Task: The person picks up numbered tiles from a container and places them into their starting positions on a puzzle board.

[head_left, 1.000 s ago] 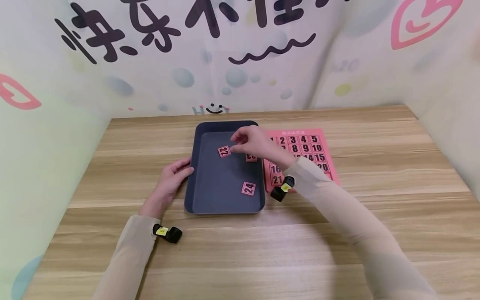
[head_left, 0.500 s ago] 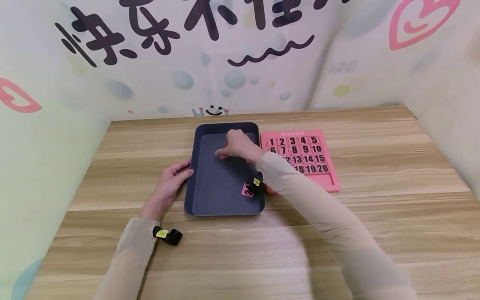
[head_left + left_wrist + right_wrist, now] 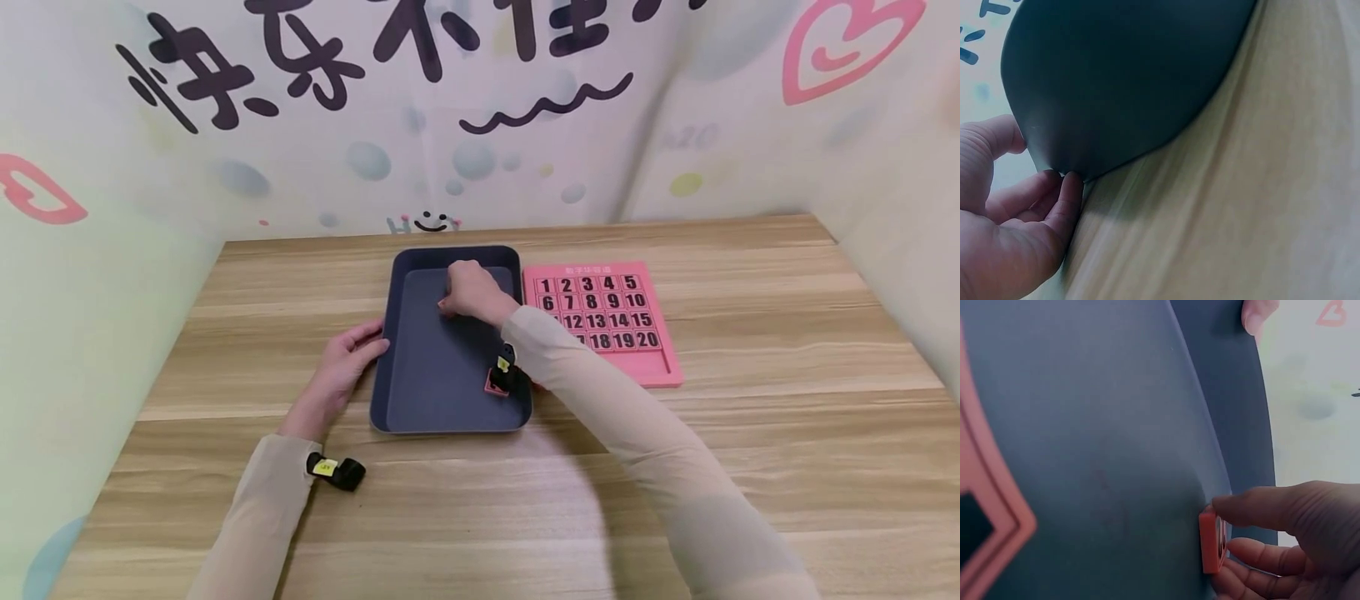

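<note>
Inside the dark grey tray (image 3: 420,383), my right hand (image 3: 474,292) pinches a small pink number tile (image 3: 1211,542) between thumb and fingers. The right wrist view has this tile on its edge, close to the tray floor. My left hand (image 3: 335,371) grips the tray's left side, thumb at the rim and fingers against the outer wall. Another pink tile (image 3: 495,384) lies near the tray's front right corner, partly behind the wrist camera. My right hand and sleeve cover the spot where tile 23 showed earlier.
A pink number puzzle board (image 3: 645,369) lies right of the tray, its visible rows running up to 20 above a bare front strip. My right sleeve (image 3: 592,375) crosses its left part. Behind the wooden table (image 3: 787,350) stands a printed backdrop (image 3: 300,175).
My right hand has moved slightly left and down onto tile 22 and taken hold of it. The right forearm has swung left, baring more of the board. My left hand stays on the tray.
</note>
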The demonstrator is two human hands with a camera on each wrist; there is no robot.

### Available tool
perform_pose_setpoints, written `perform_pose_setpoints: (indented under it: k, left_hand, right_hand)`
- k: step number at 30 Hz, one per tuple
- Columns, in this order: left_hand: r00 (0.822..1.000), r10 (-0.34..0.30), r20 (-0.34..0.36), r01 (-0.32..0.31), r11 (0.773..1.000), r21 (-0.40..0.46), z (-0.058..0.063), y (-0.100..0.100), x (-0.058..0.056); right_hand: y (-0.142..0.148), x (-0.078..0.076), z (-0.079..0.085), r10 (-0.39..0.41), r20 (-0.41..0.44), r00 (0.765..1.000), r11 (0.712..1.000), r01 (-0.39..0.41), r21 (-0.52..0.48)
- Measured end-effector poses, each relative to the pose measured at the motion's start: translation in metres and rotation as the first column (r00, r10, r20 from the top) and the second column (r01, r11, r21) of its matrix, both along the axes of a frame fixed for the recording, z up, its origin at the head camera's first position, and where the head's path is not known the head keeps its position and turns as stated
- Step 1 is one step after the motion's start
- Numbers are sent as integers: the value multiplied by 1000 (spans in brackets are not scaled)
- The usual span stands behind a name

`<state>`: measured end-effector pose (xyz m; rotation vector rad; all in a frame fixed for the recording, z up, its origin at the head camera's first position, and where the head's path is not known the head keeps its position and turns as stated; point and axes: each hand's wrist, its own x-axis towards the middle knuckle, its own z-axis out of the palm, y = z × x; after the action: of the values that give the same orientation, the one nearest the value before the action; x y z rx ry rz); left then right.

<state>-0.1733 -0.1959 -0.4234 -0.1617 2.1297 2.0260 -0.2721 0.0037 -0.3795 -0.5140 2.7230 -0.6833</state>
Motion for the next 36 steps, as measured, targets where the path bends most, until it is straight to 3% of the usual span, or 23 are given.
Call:
perform_pose_setpoints:
  k: [6,12,18,25,30,36]
  left_hand:
    - [1000,4,0,-4,1000,2,0,1,1]
    - [1000,3,10,-3,1000,-1,0,1,1]
    - [1000,2,13,-2,1000,2,0,2,0]
    - [1000,5,6,-5,1000,4,1,2,0]
    - [1000,6,4,-7,1000,7,2,3,1]
    - [1000,0,5,0,1000,11,3,2,1]
  right_hand:
    - [3,0,0,36,-8,999,999,-36,29]
    - [10,-1,2,97,-3,995,995,-97,-11]
    - [30,10,26,168,-20,986,982,-169,-87]
    - [74,32,46,187,-81,979,960,-199,-197]
    - [115,48,40,211,-121,970,932,-237,-276]
    - [158,69,19,211,-168,963,932,-250,-263]
